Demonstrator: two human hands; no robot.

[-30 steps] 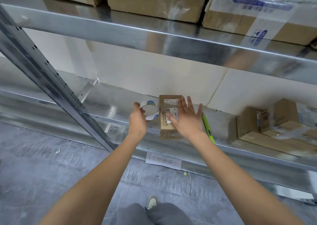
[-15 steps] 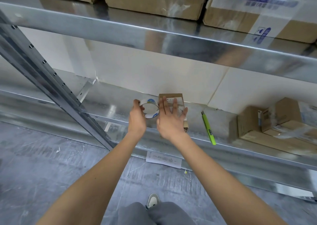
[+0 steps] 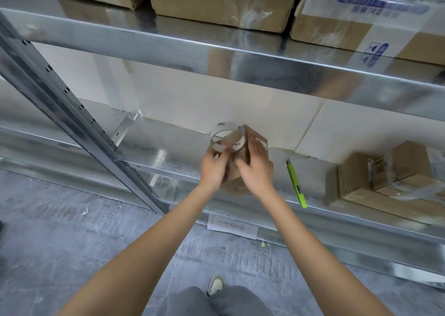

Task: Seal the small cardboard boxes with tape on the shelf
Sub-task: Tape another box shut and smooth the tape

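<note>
Metal shelf (image 3: 168, 156) | left hand (image 3: 214, 168) grips tape roll (image 3: 227, 138) | right hand (image 3: 256, 166) flat on box (image 3: 243, 156)

A single wide-angle view from a camera worn on the person's head, looking forward and down. It faces the front edge of a metal shelf (image 3: 168, 154), close enough for outstretched arms to reach, with floor (image 3: 60, 243) below.

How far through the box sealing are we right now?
Done: the taped cardboard boxes stacked on the right look film-wrapped. In hand: left hand holds the clear tape roll against the small brown cardboard box; right hand steadies it. Left: finishing and cutting the tape.
</note>
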